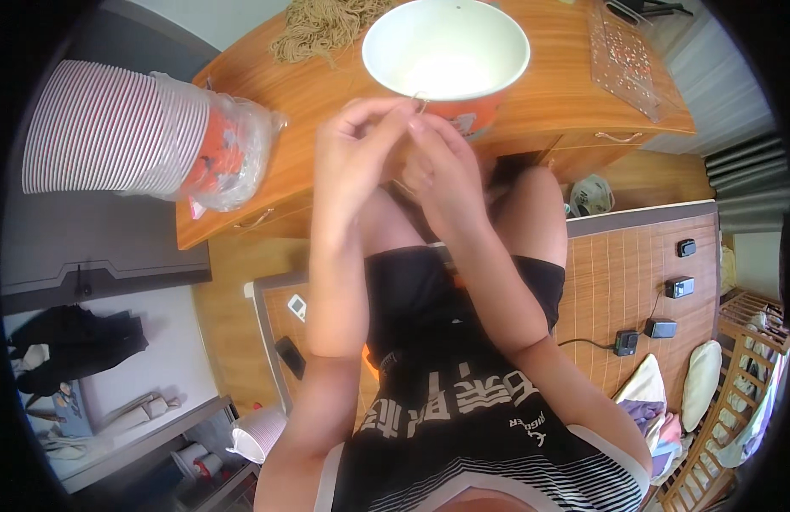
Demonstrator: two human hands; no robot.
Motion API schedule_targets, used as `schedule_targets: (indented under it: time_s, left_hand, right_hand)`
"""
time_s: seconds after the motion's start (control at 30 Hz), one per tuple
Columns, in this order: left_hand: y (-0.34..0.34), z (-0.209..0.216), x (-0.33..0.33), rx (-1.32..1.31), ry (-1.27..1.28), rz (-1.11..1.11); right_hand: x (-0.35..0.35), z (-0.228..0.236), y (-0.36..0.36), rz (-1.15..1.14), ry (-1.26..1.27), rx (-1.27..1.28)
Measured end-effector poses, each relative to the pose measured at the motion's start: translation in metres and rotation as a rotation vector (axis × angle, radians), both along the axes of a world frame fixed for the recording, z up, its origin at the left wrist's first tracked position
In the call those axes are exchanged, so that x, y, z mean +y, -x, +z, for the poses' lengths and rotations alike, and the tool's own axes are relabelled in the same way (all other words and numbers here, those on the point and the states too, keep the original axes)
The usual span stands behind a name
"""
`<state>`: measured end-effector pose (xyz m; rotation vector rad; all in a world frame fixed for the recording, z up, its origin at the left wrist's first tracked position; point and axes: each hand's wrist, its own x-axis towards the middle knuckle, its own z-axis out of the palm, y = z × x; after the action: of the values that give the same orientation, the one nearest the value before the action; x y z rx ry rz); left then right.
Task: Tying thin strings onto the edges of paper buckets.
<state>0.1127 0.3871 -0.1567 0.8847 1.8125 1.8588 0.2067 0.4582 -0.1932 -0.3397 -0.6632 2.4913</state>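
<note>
My left hand (pixel 356 154) and my right hand (pixel 450 166) meet in front of the bucket's near rim, fingertips nearly touching. Between them a short loop of thin tan cord (pixel 421 101) shows, and both hands are closed in a pinch on it. Just beyond the fingers, a paper bucket (pixel 472 111) stands on the wooden desk (pixel 318 85), white inside and orange-red outside. Whether the cord passes through the bucket's wall cannot be made out. A heap of similar tan cords (pixel 322 30) lies behind, to the left of the bucket.
On the left, a tall stack of nested buckets (pixel 113 128) lies on its side in clear plastic. A clear tray (pixel 625 64) with many small coppery pieces sits at the desk's right end. My legs are under the desk edge. Behind me, a mat (pixel 634 282) holds several small dark devices.
</note>
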Motion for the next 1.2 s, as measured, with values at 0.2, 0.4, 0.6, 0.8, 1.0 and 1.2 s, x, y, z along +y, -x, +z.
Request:
schedule_targets:
  time_s: [0.2,0.4,0.6,0.8,1.0,1.2]
  left_hand:
    - [-0.004,-0.003,0.005,0.023,0.02,0.051]
    - [-0.011,0.001,0.01,-0.154,-0.003,0.008]
    - [-0.011,0.002,0.014,-0.243,0.036,-0.072]
    - [-0.022,0.001,0.02,-0.053,0.072,0.008]
    - [-0.023,-0.006,0.015,-0.196,-0.046,0.046]
    - [-0.025,-0.005,0.015,-0.396,-0.036,0.03]
  right_hand:
    - [0.006,-0.011,-0.002,-0.081,0.064,0.001]
    - [0.003,-0.008,-0.007,-0.171,-0.112,-0.089]
    - [-0.009,-0.017,-0.001,-0.293,-0.254,-0.096]
    - [-0.005,-0.018,0.002,-0.325,-0.322,-0.108]
    - [0.01,-0.018,-0.012,0.123,0.077,0.006]
    - [0.011,-0.01,-0.01,0.171,0.179,0.086]
